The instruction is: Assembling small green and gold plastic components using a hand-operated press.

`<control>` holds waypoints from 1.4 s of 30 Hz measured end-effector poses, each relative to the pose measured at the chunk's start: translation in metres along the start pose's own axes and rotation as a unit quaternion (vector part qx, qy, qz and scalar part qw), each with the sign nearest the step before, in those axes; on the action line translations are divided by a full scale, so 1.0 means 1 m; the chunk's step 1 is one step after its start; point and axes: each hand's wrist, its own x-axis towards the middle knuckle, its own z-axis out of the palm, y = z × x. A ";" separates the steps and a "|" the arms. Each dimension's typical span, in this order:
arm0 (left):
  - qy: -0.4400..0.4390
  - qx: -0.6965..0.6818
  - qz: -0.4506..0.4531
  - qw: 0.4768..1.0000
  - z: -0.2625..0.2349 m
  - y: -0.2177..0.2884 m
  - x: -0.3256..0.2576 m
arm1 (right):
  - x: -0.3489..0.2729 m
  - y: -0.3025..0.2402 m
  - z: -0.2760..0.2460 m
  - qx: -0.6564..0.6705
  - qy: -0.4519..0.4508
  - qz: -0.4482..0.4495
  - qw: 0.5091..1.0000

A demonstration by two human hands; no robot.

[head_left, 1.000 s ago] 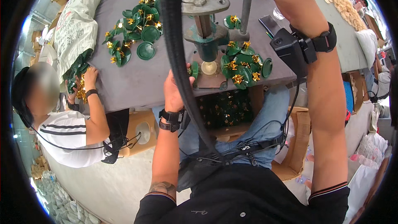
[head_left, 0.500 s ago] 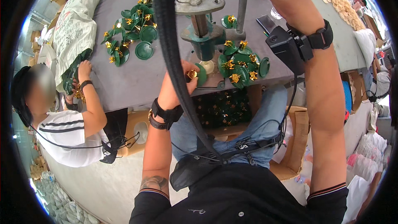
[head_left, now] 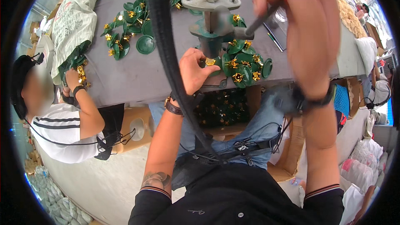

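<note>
Blocking much of the middle of the view, a thick black strap [head_left: 166, 54] runs from the top edge down toward the person's chest and hides part of the grey table [head_left: 125, 75] and the left side of the hand press [head_left: 212, 16]. The press's upper part is cut off by the top of the picture, so only its round plate, green body and base show. The right hand [head_left: 306, 29] is large, close to the lens and blurred; it is closed around the press lever [head_left: 262, 18], whose red grip shows only as a sliver between the fingers. The left hand [head_left: 193, 71] is sharper: thumb and fingertips are drawn together, pinching a small gold piece [head_left: 210, 62] right at the foot of the press, just under its green body. Whether the gold piece already sits on the press base or hangs in the fingers cannot be told. Just right of that hand, touching the press base, lies a heap of green discs with gold flowers [head_left: 243, 64]; a looser scatter of green discs [head_left: 131, 27] lies well to the left on the table. Under the table edge, a box of finished green and gold pieces [head_left: 223, 108] sits in shadow, its contents hard to make out. At the left, a co-worker's hand [head_left: 71, 79] rests by a white sack [head_left: 73, 21].
</note>
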 end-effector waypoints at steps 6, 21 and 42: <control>0.018 -0.037 0.031 0.999 0.004 0.010 0.000 | -0.210 -0.031 0.069 0.090 -0.055 -0.125 0.987; 0.010 0.007 0.072 0.997 -0.005 0.027 -0.052 | 0.080 0.038 0.019 0.335 0.003 0.278 0.900; 0.104 0.029 -0.109 0.988 -0.108 -0.073 -0.005 | 0.070 0.034 0.014 0.345 0.023 0.218 0.913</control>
